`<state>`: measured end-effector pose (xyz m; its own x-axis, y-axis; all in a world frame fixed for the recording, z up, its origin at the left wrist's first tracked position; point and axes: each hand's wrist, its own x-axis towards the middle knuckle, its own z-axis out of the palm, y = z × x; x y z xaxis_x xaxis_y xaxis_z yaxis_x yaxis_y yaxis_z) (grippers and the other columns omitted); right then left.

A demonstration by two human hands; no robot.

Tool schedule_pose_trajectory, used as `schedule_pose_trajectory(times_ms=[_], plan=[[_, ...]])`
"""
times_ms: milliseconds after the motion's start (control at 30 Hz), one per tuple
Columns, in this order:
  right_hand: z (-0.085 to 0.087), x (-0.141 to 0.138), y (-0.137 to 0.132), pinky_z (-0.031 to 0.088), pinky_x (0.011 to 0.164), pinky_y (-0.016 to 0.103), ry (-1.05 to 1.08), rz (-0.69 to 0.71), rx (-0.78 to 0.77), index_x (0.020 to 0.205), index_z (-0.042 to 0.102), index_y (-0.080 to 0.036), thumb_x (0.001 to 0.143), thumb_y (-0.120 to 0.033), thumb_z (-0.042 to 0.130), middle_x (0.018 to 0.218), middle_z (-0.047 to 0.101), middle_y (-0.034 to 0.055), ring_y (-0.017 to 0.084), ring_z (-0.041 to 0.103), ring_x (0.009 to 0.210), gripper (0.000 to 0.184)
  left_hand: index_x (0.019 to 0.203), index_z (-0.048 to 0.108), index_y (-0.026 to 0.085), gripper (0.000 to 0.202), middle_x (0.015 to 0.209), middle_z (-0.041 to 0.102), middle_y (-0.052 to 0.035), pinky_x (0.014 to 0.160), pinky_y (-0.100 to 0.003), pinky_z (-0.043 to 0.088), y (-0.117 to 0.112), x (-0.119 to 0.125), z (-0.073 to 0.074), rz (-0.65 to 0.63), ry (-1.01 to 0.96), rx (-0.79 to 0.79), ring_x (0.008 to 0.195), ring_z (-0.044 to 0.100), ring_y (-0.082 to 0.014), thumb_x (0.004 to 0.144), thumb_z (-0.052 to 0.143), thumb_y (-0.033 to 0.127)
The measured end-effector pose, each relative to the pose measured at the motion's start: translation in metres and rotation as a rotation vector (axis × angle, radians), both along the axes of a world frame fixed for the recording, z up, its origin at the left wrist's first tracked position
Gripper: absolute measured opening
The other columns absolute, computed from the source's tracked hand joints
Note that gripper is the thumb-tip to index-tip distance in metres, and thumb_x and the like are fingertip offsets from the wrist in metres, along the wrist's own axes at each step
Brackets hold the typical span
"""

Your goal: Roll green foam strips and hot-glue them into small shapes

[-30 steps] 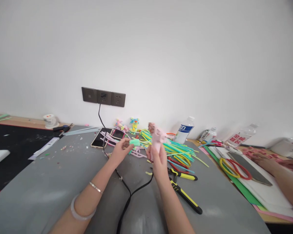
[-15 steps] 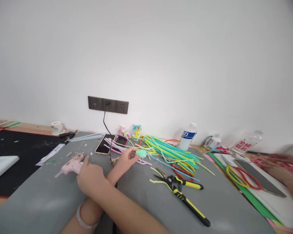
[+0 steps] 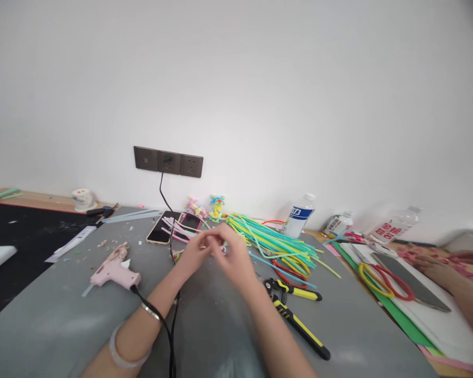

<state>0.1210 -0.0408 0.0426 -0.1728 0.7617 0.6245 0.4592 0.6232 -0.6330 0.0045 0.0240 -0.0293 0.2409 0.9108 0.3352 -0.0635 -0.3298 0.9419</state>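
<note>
My left hand, with bracelets on its wrist, meets my right hand over the middle of the grey mat. Fingertips of both are drawn together in a pinch and touch or nearly touch. Whatever lies between them is hidden; no mint-green piece shows. To the left, a pink glue gun rests on the mat, its black cord running past my left wrist. Pliers with yellow and black handles lie right of my right forearm, their jaws partly covered by it. Beyond my hands is a bundle of coloured pipe cleaners.
Two phones lie behind my left hand. Small colourful figures stand by the wall. Several bottles line the back. Scissors lie on papers at right, near another person's hands. A white cup stands at back left.
My right hand has let go of the glue gun and moved right to my left hand. My arms are uncrossed. The mint-green piece in my left hand has gone out of sight.
</note>
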Motion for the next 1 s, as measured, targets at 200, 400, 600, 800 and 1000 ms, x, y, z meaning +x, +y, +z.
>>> schedule_pose_trajectory(times_ms=[200,400,600,800,1000], plan=[[-0.046,0.071,0.023,0.047,0.078,0.034,0.344,-0.056,-0.1,0.106,0.06,-0.02,0.092,-0.031,0.056,0.099,0.062,0.0079,0.02,0.06,0.086,0.018,0.097,0.062,0.017,0.032,0.085,0.067,-0.0039,0.067,-0.027,0.05,-0.004,-0.004,0.01,-0.113,0.043,-0.093,0.079,0.063,-0.018,0.077,0.068,0.042],[-0.058,0.055,0.019,0.05,0.082,0.035,0.418,0.221,-0.165,0.12,0.054,-0.025,0.088,-0.031,0.064,0.116,0.06,0.0091,0.019,0.062,0.094,0.034,0.099,0.061,0.017,0.032,0.091,0.066,-0.0052,0.07,-0.025,0.05,-0.013,-0.005,0.019,-0.137,0.032,-0.066,0.084,0.062,-0.0175,0.079,0.066,0.042],[-0.059,0.048,0.017,0.051,0.077,0.034,0.466,0.201,-0.132,0.115,0.057,-0.026,0.087,-0.032,0.066,0.104,0.06,0.0066,0.018,0.061,0.085,0.03,0.1,0.062,0.017,0.033,0.094,0.065,-0.0059,0.073,-0.026,0.05,-0.018,-0.004,0.026,-0.155,0.029,-0.036,0.086,0.061,-0.0172,0.08,0.065,0.043],[-0.059,0.049,0.016,0.05,0.076,0.032,0.52,0.202,-0.184,0.11,0.058,-0.025,0.085,-0.032,0.067,0.101,0.06,0.0054,0.017,0.059,0.082,0.026,0.1,0.063,0.015,0.035,0.098,0.064,-0.0079,0.078,-0.028,0.051,-0.019,-0.003,0.025,-0.14,0.024,-0.021,0.092,0.062,-0.0194,0.08,0.066,0.043],[-0.057,0.049,0.016,0.05,0.069,0.028,0.529,0.206,-0.177,0.105,0.058,-0.025,0.085,-0.03,0.067,0.098,0.057,0.0036,0.014,0.057,0.077,0.023,0.11,0.059,0.019,0.031,0.104,0.063,-0.0073,0.078,-0.026,0.052,-0.02,-0.005,0.025,-0.153,0.01,0.023,0.096,0.06,-0.0181,0.085,0.063,0.036]])
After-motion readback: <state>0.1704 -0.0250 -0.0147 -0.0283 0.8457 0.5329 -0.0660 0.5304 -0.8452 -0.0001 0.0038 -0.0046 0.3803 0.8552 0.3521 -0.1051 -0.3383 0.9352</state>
